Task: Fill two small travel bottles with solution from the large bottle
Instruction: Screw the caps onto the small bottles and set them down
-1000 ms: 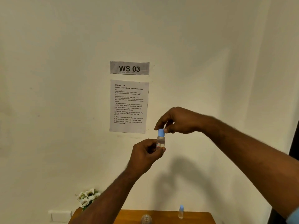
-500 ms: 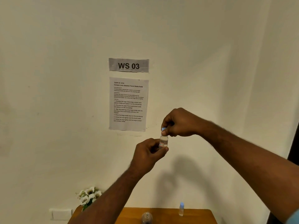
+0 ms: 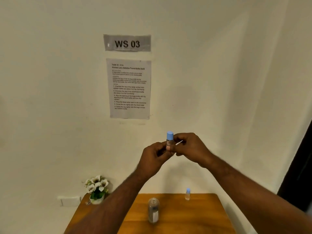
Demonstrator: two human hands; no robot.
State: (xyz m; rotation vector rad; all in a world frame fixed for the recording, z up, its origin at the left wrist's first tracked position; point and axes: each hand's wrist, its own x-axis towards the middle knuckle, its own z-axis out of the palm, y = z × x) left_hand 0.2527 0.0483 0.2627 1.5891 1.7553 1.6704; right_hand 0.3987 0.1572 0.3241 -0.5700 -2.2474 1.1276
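Note:
A small clear travel bottle [image 3: 169, 143] with a blue cap [image 3: 169, 135] is held upright in the air in front of the wall. My left hand [image 3: 154, 157] grips its body from the left and my right hand [image 3: 190, 149] pinches it from the right, just below the cap. A second small travel bottle [image 3: 187, 194] with a blue cap stands on the wooden table [image 3: 194, 215] at the back right. The large clear bottle [image 3: 153, 210] stands near the table's middle, with no cap visible on it.
A small pot of white flowers [image 3: 97, 189] sits at the table's back left corner. On the wall hang a "WS 03" sign [image 3: 127, 43] and a printed instruction sheet [image 3: 129, 88]. A dark edge [image 3: 302, 174] runs down the right side.
My right hand has come off the cap and dropped to the bottle's body. Both hands sit lower in view, and more of the table shows as the camera tilts down.

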